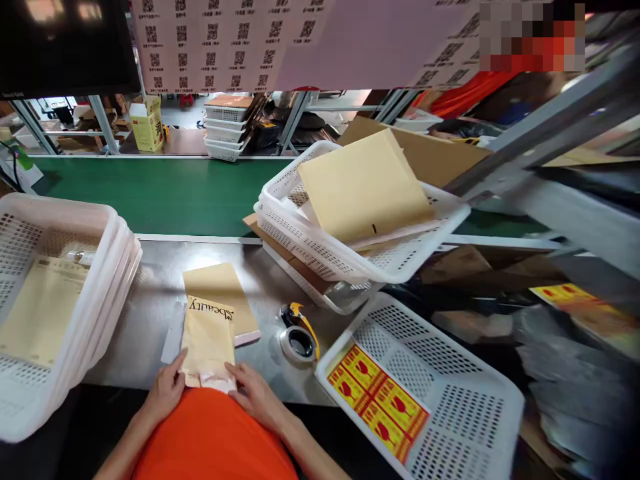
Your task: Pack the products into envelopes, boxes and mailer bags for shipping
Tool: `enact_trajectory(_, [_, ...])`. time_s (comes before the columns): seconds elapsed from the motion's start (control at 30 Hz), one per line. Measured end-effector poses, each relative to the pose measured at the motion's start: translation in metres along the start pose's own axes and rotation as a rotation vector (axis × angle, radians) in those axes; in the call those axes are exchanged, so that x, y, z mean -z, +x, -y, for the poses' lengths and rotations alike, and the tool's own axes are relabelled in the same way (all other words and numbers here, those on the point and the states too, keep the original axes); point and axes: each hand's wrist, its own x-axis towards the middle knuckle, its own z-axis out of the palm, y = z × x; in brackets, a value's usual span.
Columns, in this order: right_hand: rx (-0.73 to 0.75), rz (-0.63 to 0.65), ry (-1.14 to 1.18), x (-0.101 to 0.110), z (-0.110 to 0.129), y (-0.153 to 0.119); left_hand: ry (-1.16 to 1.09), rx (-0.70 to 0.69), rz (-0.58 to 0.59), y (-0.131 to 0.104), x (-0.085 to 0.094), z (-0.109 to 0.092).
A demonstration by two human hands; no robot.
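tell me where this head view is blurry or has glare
Head view: the right side smears with motion blur, worst over the grey bags; the tan padded envelope under both hands (left hand, right hand) stays sharp; soft glare on the steel tabletop; a pixelated patch sits top right.

An envelope [209, 341] lies on the table [150, 313], between stacked baskets [75, 280] on the left and a tape dispenser [299, 333] on the right. Behind the dispenser sit more baskets [350, 260]; a conveyor [160, 193] runs behind the table.
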Motion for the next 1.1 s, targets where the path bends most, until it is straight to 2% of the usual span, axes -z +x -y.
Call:
enact_trajectory(0.07, [0.025, 0.038, 0.011, 0.004, 0.000, -0.001, 0.031, -0.077, 0.074, -0.001, 0.006, 0.002])
enact_trajectory(0.1, [0.036, 0.050, 0.013, 0.005, 0.000, 0.000, 0.040, -0.069, 0.103, -0.001, 0.008, 0.003])
enact_trajectory(0.2, [0.045, 0.021, 0.012, 0.004, 0.001, 0.007, 0.053, 0.051, 0.124, 0.000, 0.012, 0.001])
enact_trajectory(0.27, [0.038, -0.030, 0.034, -0.002, 0.003, 0.015, 0.099, 0.061, 0.081, 0.005, 0.008, -0.003])
enact_trajectory(0.37, [0.032, -0.099, 0.071, -0.013, 0.005, 0.026, 0.238, 0.064, -0.049, 0.020, -0.006, -0.011])
enact_trajectory(0.5, [0.025, -0.162, 0.059, -0.024, 0.011, 0.034, 0.309, 0.198, -0.180, 0.047, -0.025, -0.014])
enact_trajectory(0.67, [-0.050, -0.220, -0.018, -0.034, 0.011, 0.040, 0.305, 0.317, -0.195, 0.066, -0.031, -0.007])
enact_trajectory(0.8, [-0.082, -0.212, -0.014, -0.045, 0.002, 0.045, 0.279, 0.389, -0.209, 0.073, -0.030, -0.003])
enact_trajectory(1.0, [-0.122, -0.249, 0.023, -0.053, -0.006, 0.052, 0.200, 0.263, -0.266, 0.078, -0.029, -0.002])
enact_trajectory(1.1, [0.031, -0.208, -0.052, -0.049, -0.003, 0.054, 0.163, 0.228, -0.258, 0.075, -0.031, -0.010])
